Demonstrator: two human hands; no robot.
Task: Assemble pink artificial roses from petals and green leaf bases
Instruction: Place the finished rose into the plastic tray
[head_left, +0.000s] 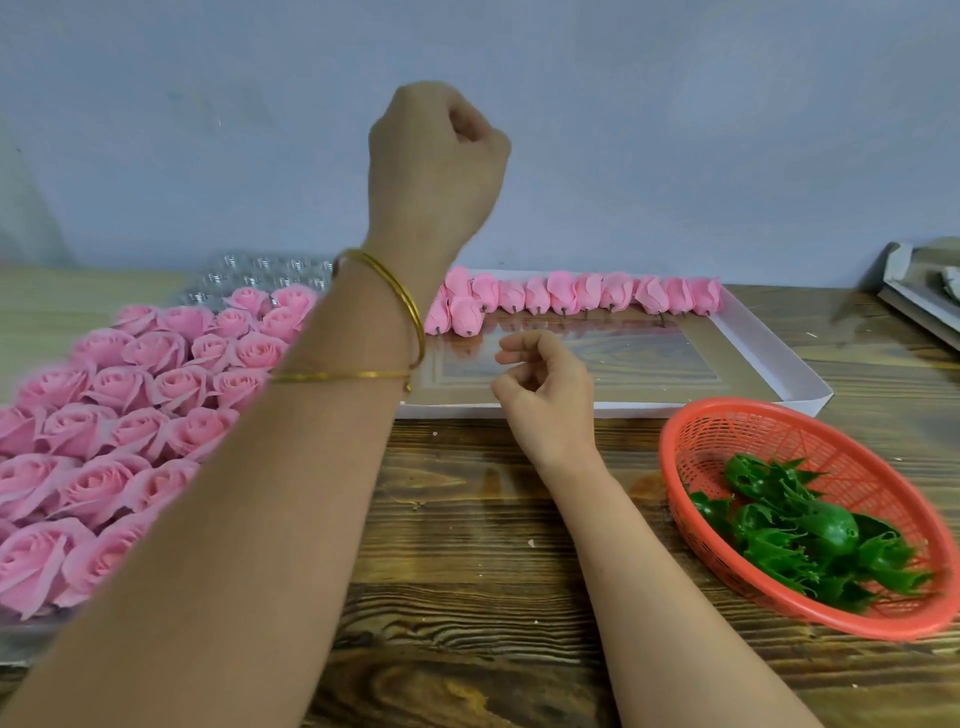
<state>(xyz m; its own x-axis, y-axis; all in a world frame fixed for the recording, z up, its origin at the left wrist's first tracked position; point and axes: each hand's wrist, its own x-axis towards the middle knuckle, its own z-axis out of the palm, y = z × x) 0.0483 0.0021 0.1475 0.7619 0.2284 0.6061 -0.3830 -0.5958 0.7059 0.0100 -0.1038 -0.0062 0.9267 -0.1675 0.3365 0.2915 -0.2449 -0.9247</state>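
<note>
Many pink roses on wooden table; blue wall behind.

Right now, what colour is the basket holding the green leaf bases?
Orange-red, with an open mesh wall; the basket shows best in the head view, lower right.

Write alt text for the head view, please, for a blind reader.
A person's left hand is raised in a fist; the right hand, fingers loosely curled, hovers over a white tray. Pink roses lie left, buds line the tray's far side, green leaf bases sit in a red basket right.
</note>
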